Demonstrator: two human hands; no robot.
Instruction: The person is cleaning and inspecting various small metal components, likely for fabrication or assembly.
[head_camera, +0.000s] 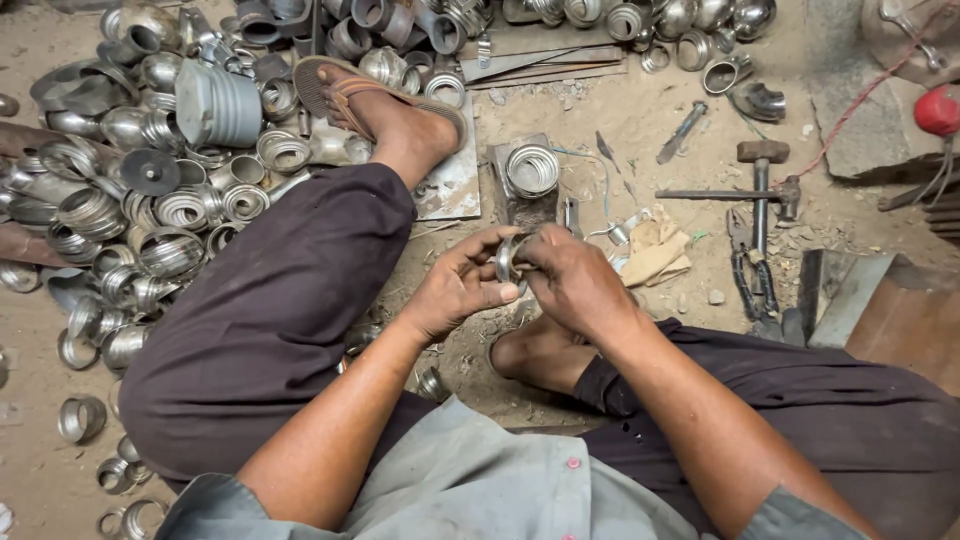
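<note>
The metal ring at the centre of the frame is mostly disappearing behind the left hand and the right hand, so only a narrow slice of its rim is showing and its full shape cannot be told. The right foot is lying partly hidden under the right forearm. The pile of metal rings is running off the left and upper edges of the frame. At the upper right, a red object is being cut off by the edge. The rusty sheet at the right edge is also being cropped.
</note>
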